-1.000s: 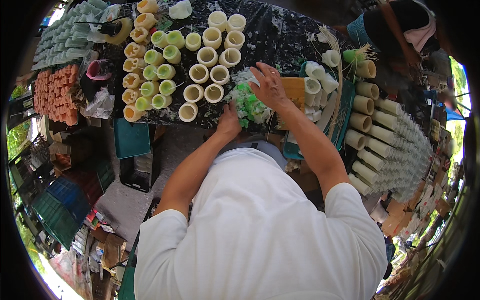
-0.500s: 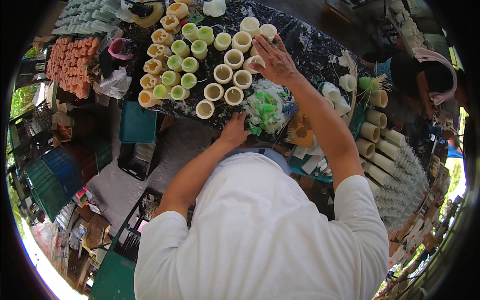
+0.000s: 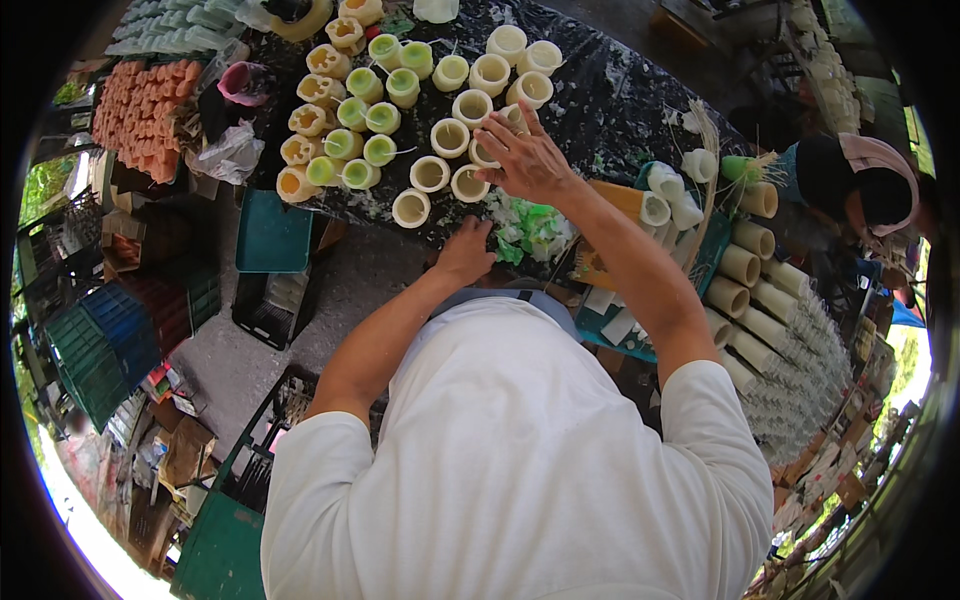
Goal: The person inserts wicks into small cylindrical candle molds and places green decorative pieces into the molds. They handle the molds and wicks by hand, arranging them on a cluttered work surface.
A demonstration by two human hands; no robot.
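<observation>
Since half a second ago your right hand (image 3: 525, 155) has stayed spread, holding nothing, over the cream candle cups (image 3: 470, 150) mid-bench (image 3: 610, 90); your left hand (image 3: 465, 250), loosely curled and empty, rests on the near edge. Left cups look filled green and yellow; cream ones seem still unfinished.

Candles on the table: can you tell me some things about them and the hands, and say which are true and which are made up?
1. The right hand reaches over the cream candles. True.
2. The left hand holds a green candle up in the air. False: it rests at the table edge, holding no candle.
3. Green candles stand to the left of the cream ones. True.
4. The table cover is bright red. False: it is black with pale splashes.
5. Orange candles sit far off to the left. True.
</observation>
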